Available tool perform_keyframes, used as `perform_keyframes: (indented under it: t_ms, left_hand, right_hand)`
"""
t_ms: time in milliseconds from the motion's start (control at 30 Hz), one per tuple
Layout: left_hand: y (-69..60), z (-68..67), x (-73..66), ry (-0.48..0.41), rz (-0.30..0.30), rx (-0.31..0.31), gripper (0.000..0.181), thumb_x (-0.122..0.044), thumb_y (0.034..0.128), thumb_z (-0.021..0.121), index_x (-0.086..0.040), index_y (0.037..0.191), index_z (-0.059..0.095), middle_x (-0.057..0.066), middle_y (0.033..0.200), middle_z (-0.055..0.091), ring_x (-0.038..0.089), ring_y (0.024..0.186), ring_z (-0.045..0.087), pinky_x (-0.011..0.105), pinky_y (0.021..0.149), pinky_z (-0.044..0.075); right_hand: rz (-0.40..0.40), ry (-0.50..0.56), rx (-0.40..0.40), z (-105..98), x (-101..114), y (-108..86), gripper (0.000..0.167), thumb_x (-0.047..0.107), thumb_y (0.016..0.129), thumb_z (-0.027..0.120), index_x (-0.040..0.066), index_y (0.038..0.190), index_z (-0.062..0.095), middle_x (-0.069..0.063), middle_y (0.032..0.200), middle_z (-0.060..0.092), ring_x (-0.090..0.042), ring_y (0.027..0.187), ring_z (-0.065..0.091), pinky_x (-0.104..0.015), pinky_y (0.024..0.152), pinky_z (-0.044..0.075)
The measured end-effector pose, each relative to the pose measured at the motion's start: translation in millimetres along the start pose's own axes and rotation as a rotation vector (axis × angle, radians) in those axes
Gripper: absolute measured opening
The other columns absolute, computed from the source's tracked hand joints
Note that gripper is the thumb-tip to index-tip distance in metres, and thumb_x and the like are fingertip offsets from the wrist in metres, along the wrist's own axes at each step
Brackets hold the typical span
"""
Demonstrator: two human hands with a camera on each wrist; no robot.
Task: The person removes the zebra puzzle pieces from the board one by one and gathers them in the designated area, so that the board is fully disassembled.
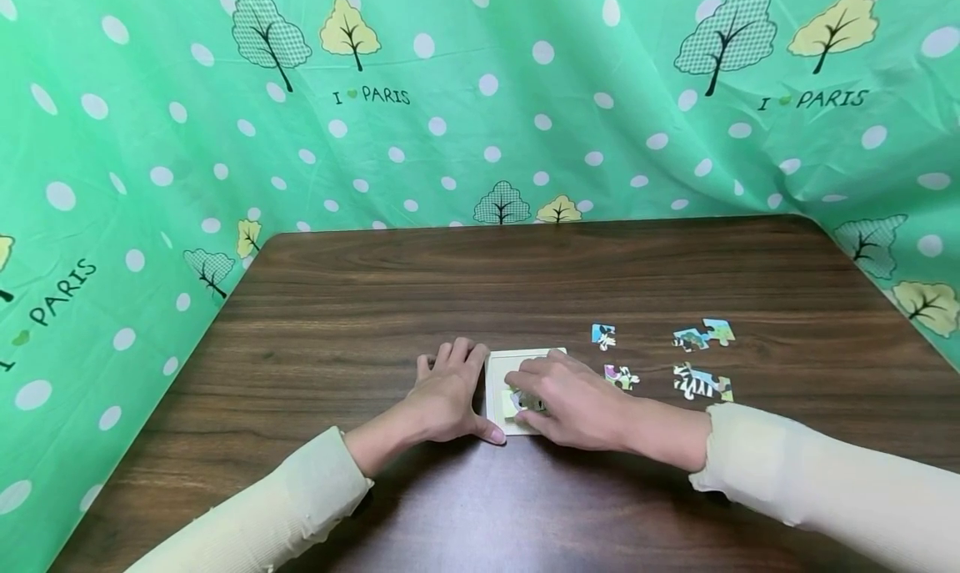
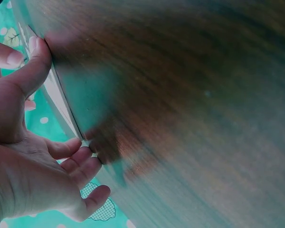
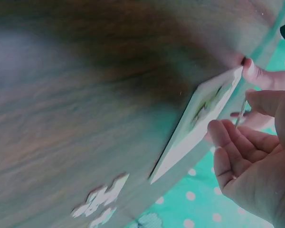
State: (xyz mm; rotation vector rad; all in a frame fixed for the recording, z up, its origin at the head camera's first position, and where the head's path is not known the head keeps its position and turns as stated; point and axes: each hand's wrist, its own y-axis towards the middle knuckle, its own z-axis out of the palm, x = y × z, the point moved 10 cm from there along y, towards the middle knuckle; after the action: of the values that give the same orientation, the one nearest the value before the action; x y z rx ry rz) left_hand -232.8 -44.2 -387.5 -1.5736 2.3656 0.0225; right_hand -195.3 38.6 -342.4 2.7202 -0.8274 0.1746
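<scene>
A square white puzzle tray [image 1: 497, 364] lies on the table in front of me. My left hand [image 1: 444, 399] rests on the table along the tray's left side, its fingers spread and its thumb at the near left corner. Over the tray, my right hand [image 1: 573, 399] pinches a thin puzzle piece [image 3: 242, 111] between thumb and fingers; it appears edge-on in the right wrist view. Beneath that hand, a greenish picture area [image 3: 205, 108] shows inside the tray. My right hand hides much of the tray in the head view.
Right of the tray lie several loose jigsaw pieces: a blue one [image 1: 603, 335], a pink and green one [image 1: 622, 377], a joined-looking pair [image 1: 703, 334] and striped ones [image 1: 697, 382]. The dark wooden table [image 1: 360, 289] meets a green dotted curtain [image 1: 450, 98] behind.
</scene>
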Motion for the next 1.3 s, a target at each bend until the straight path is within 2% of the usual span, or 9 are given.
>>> perform_keyframes:
  t_ms: [167, 300, 500, 600, 700, 867, 967, 1100, 1300]
  left_hand:
    - [-0.6, -0.3, 0.2, -0.013, 0.009, -0.007, 0.097, -0.058, 0.0518, 0.086, -0.014, 0.128, 0.045, 0.004, 0.126, 0.042, 0.024, 0.113, 0.039, 0.049, 0.091, 0.03]
    - [-1.1, -1.0, 0.0, -0.026, 0.012, -0.01, 0.096, -0.058, 0.0515, 0.086, -0.015, 0.127, 0.045, 0.004, 0.127, 0.042, 0.024, 0.114, 0.039, 0.049, 0.092, 0.029]
    - [-1.4, -1.3, -1.9, -0.033, 0.022, -0.008, 0.097, -0.058, 0.0515, 0.086, -0.015, 0.128, 0.044, 0.004, 0.127, 0.042, 0.025, 0.114, 0.038, 0.049, 0.092, 0.029]
    - [-1.8, -1.3, -1.0, -0.033, 0.021, -0.011, 0.097, -0.057, 0.0513, 0.087, -0.015, 0.127, 0.044, 0.004, 0.126, 0.042, 0.025, 0.114, 0.038, 0.049, 0.092, 0.029]
    - [-2.0, -0.9, -0.4, -0.03, 0.018, -0.011, 0.096, -0.057, 0.0512, 0.087, -0.015, 0.127, 0.044, 0.004, 0.125, 0.042, 0.025, 0.114, 0.038, 0.049, 0.092, 0.028]
    - [-2.0, -0.5, -1.0, -0.038, 0.019, -0.011, 0.097, -0.057, 0.0514, 0.087, -0.014, 0.128, 0.044, 0.004, 0.124, 0.042, 0.025, 0.113, 0.038, 0.049, 0.092, 0.029]
    - [-2.0, -0.4, -1.0, -0.038, 0.019, -0.009, 0.097, -0.057, 0.0515, 0.087, -0.015, 0.127, 0.044, 0.004, 0.125, 0.042, 0.025, 0.113, 0.038, 0.049, 0.092, 0.029]
    - [-1.3, -0.5, -0.2, -0.03, 0.015, -0.008, 0.095, -0.057, 0.0512, 0.086, -0.015, 0.125, 0.044, 0.003, 0.124, 0.042, 0.024, 0.112, 0.038, 0.049, 0.092, 0.028]
    - [-1.9, -1.2, -0.8, -0.021, 0.01, -0.003, 0.095, -0.058, 0.0515, 0.086, -0.015, 0.125, 0.044, 0.003, 0.125, 0.042, 0.024, 0.112, 0.038, 0.049, 0.092, 0.029]
  right_hand:
    - [0.049, 0.015, 0.005, -11, -16, -17.4, 0.031, 0.021, 0.083, 0.074, 0.004, 0.108, 0.066, 0.0, 0.094, 0.064, -0.011, 0.084, 0.057, -0.036, 0.08, 0.043]
    - [0.122, 0.048, 0.012, -22, -35, -39.4, 0.035, 0.019, 0.083, 0.074, 0.003, 0.113, 0.066, -0.002, 0.1, 0.066, -0.015, 0.092, 0.061, -0.042, 0.086, 0.046]
    - [0.255, 0.049, 0.094, -35, -59, -79.8, 0.038, 0.02, 0.082, 0.076, 0.006, 0.117, 0.067, -0.005, 0.114, 0.067, -0.024, 0.104, 0.062, -0.051, 0.09, 0.044]
    - [0.254, 0.017, 0.138, -33, -64, -93.2, 0.037, 0.021, 0.08, 0.077, 0.007, 0.114, 0.069, -0.003, 0.111, 0.067, -0.022, 0.099, 0.063, -0.044, 0.082, 0.049]
    - [0.217, -0.04, 0.15, -30, -64, -100.1, 0.037, 0.022, 0.079, 0.079, 0.007, 0.111, 0.07, -0.002, 0.107, 0.065, -0.019, 0.093, 0.063, -0.042, 0.079, 0.051]
    - [0.125, -0.161, 0.124, -28, -55, -100.3, 0.037, 0.024, 0.074, 0.082, 0.007, 0.106, 0.071, 0.003, 0.095, 0.056, -0.014, 0.076, 0.053, -0.039, 0.069, 0.048]
    - [0.119, -0.187, 0.129, -30, -52, -96.1, 0.041, 0.026, 0.073, 0.083, 0.007, 0.107, 0.07, 0.004, 0.094, 0.055, -0.014, 0.077, 0.053, -0.038, 0.07, 0.048]
    - [0.135, -0.171, 0.112, -34, -48, -82.2, 0.045, 0.026, 0.074, 0.082, 0.004, 0.111, 0.069, 0.0, 0.1, 0.059, -0.018, 0.087, 0.057, -0.042, 0.079, 0.049]
    - [0.061, -0.101, 0.042, -27, -30, -48.5, 0.039, 0.021, 0.077, 0.081, 0.006, 0.111, 0.068, 0.002, 0.098, 0.056, -0.015, 0.088, 0.05, -0.038, 0.08, 0.045]
